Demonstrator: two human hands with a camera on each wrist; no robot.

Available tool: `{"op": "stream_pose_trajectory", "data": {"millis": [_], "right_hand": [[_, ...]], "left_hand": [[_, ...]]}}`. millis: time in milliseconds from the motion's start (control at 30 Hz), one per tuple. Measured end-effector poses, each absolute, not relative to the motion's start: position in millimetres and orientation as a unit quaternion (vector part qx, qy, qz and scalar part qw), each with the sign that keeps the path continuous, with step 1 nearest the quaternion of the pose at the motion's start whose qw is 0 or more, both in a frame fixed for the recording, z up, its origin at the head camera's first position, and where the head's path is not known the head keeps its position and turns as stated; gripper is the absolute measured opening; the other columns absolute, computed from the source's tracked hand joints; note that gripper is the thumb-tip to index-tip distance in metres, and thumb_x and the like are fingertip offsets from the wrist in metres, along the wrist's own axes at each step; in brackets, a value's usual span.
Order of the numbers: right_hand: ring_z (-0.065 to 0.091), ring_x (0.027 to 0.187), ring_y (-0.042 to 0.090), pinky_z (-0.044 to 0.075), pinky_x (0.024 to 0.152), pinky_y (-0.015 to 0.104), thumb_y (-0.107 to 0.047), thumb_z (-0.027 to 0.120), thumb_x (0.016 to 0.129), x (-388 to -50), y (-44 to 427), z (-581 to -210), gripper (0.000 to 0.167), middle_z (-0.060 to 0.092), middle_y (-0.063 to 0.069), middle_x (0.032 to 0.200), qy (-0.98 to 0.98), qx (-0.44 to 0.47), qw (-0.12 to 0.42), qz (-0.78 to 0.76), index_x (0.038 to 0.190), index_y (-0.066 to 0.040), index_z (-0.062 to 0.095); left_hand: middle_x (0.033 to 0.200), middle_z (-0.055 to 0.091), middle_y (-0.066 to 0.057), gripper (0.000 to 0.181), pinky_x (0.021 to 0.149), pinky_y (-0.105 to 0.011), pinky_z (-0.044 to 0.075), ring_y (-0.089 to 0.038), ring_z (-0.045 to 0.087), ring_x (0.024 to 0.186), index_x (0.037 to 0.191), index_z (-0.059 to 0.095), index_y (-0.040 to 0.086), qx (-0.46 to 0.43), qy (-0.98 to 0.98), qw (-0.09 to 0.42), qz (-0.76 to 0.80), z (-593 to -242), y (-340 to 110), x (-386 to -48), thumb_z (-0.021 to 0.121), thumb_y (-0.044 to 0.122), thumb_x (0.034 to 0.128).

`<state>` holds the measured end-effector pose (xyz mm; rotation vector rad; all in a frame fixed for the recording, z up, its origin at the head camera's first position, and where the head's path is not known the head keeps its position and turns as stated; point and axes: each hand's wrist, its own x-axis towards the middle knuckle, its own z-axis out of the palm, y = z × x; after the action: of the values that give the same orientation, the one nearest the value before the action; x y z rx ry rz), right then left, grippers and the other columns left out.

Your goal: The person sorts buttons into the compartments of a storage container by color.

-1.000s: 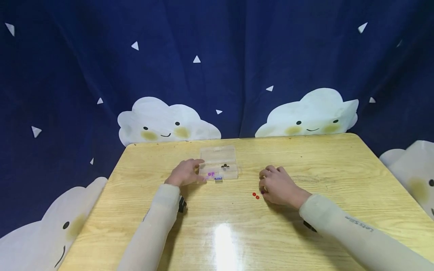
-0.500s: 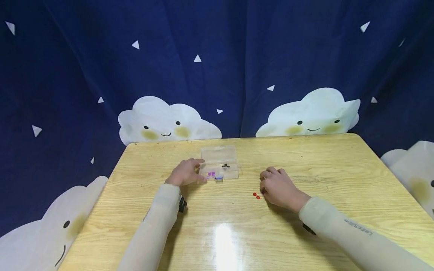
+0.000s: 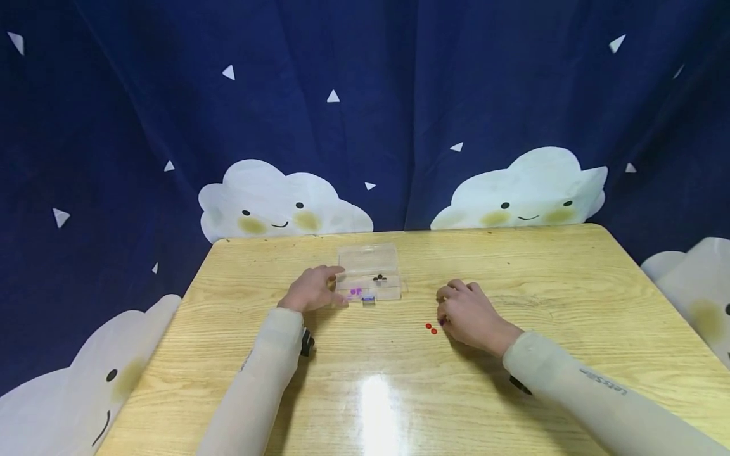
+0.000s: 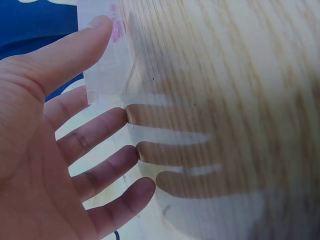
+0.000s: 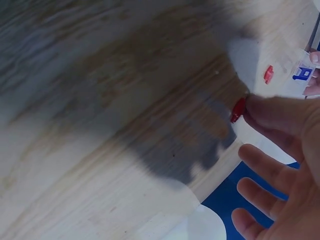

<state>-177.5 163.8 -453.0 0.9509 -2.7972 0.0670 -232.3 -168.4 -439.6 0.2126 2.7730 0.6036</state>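
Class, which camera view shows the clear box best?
The head view: the open clear box is nearly all visible. The left wrist view shows part by the left hand; the right wrist view, only a bit.

Bright light is filling the head view — a white glare point(image 3: 377, 405) is shining off the near tabletop point(image 3: 439, 399), while the clear case point(image 3: 365, 261) is looking faint. In the left wrist view, finger-shaped shadows point(image 4: 175, 185) are streaking pale wood; in the right, a broad shadow point(image 5: 165, 145) is dimming blurry grain.
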Motion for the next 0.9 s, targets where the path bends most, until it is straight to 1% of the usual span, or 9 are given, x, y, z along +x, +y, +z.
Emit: {"op": "stream_pose_trajectory", "data": {"millis": [233, 400, 500, 700, 900], "right_hand": [[0.057, 0.106, 0.028, 0.048, 0.082, 0.052, -0.008, 0.077, 0.076, -178.2, 162.2, -453.1, 0.021, 0.070, 0.002, 0.108, -0.945, 0.310, 0.095, 0.031, 0.066, -0.025, 0.071], [0.057, 0.108, 0.029, 0.048, 0.081, 0.052, -0.007, 0.079, 0.074, -179.0, 160.9, -453.6, 0.022, 0.069, 0.005, 0.114, -0.945, 0.311, 0.099, 0.032, 0.068, -0.026, 0.071], [0.057, 0.110, 0.030, 0.048, 0.082, 0.053, -0.007, 0.078, 0.075, -179.2, 160.6, -453.7, 0.022, 0.069, 0.006, 0.115, -0.945, 0.311, 0.095, 0.033, 0.069, -0.026, 0.072], [0.056, 0.111, 0.031, 0.047, 0.084, 0.054, -0.003, 0.076, 0.075, -179.3, 160.1, -454.3, 0.026, 0.069, 0.005, 0.114, -0.947, 0.307, 0.085, 0.036, 0.064, -0.026, 0.071], [0.056, 0.114, 0.031, 0.047, 0.086, 0.055, -0.003, 0.077, 0.075, -179.6, 160.7, -453.1, 0.025, 0.067, 0.008, 0.121, -0.947, 0.306, 0.084, 0.045, 0.066, -0.025, 0.073]], "left_hand": [[0.144, 0.057, -0.010, 0.081, 0.109, -0.059, 0.043, -0.038, 0.047, 0.137, 0.151, 0.043, 0.025, 0.081, 0.964, 0.144, 0.209, -440.4, -168.7, -232.8, 0.080, 0.042, 0.0811], [0.144, 0.057, -0.010, 0.081, 0.109, -0.059, 0.043, -0.038, 0.047, 0.137, 0.151, 0.043, 0.025, 0.079, 0.964, 0.144, 0.208, -440.7, -169.5, -233.1, 0.080, 0.042, 0.0815], [0.144, 0.057, -0.010, 0.081, 0.109, -0.059, 0.042, -0.038, 0.047, 0.138, 0.151, 0.043, 0.025, 0.078, 0.964, 0.144, 0.209, -440.9, -169.5, -232.7, 0.080, 0.042, 0.0813], [0.144, 0.057, -0.010, 0.081, 0.109, -0.060, 0.042, -0.038, 0.048, 0.137, 0.151, 0.042, 0.025, 0.080, 0.964, 0.143, 0.210, -441.9, -168.8, -231.9, 0.080, 0.042, 0.0808], [0.143, 0.058, -0.010, 0.082, 0.110, -0.059, 0.043, -0.037, 0.049, 0.136, 0.151, 0.043, 0.025, 0.077, 0.966, 0.139, 0.206, -442.0, -168.2, -233.2, 0.080, 0.042, 0.0803]]}}
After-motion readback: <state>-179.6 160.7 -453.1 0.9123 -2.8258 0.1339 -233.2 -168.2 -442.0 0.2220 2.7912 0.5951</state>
